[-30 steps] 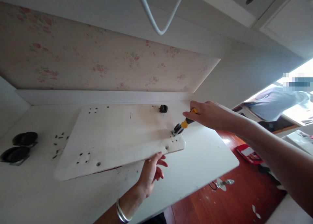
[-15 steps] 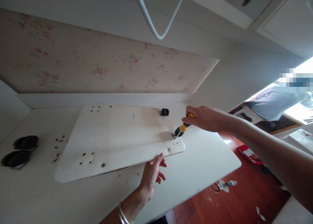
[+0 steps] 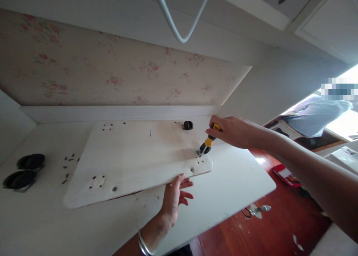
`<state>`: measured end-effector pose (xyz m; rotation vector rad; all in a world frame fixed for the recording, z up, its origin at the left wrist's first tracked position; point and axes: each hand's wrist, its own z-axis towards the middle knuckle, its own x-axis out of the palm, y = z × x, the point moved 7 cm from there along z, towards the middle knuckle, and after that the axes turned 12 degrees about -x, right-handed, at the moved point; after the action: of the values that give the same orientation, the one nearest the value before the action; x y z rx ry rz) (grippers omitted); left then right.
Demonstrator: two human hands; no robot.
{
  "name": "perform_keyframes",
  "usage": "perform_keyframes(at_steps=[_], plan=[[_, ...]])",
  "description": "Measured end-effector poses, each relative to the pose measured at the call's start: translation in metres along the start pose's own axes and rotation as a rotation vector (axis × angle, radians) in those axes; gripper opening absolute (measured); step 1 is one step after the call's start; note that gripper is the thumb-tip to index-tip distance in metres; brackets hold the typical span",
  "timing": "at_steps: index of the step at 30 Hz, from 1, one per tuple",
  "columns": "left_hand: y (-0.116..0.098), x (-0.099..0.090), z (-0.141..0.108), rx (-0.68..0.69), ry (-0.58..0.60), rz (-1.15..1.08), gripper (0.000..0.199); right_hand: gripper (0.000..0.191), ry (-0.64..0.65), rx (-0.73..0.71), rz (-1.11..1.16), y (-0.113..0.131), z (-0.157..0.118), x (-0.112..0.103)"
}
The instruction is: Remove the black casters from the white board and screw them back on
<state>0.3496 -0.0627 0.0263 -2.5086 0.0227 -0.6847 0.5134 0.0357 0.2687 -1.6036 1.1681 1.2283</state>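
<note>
My right hand [image 3: 228, 131] is wrapped round the handle of a yellow and black screwdriver [image 3: 209, 141]. The screwdriver's tip meets the metal plate of a black caster [image 3: 205, 148] at the right end of a white board [image 3: 134, 155]. My left hand [image 3: 176, 198] has its thumb on the board's front edge, with the other fingers spread out. Another black caster [image 3: 188, 125] sits on the board near its back right corner. Screw holes show near the board's left corners.
The board lies on a white desk [image 3: 232, 181]. Two black casters [image 3: 30, 161] and several loose screws [image 3: 65, 167] lie at the left. A white cable [image 3: 183, 39] hangs overhead. A person [image 3: 321, 112] is at the far right, above a red floor [image 3: 240, 230].
My right hand and the screwdriver have moved slightly up and left. The fingers of my left hand have spread a little more. The board has shifted slightly.
</note>
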Motion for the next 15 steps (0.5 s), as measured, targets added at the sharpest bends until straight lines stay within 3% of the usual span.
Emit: perform_keyframes(at_steps=[5,11,15], plan=[[-0.001,-0.002,0.001,0.020,0.000,0.020,0.049,0.033,0.006,-0.041,0.056,0.002,-0.004,-0.005],[0.000,-0.005,0.000,0.030,0.017,0.009,0.050,0.062,0.017,0.194,-0.236,-0.004,-0.004,-0.016],[0.000,-0.005,0.000,0.041,0.019,0.008,0.050,0.049,0.053,0.043,-0.161,0.002,0.002,-0.015]])
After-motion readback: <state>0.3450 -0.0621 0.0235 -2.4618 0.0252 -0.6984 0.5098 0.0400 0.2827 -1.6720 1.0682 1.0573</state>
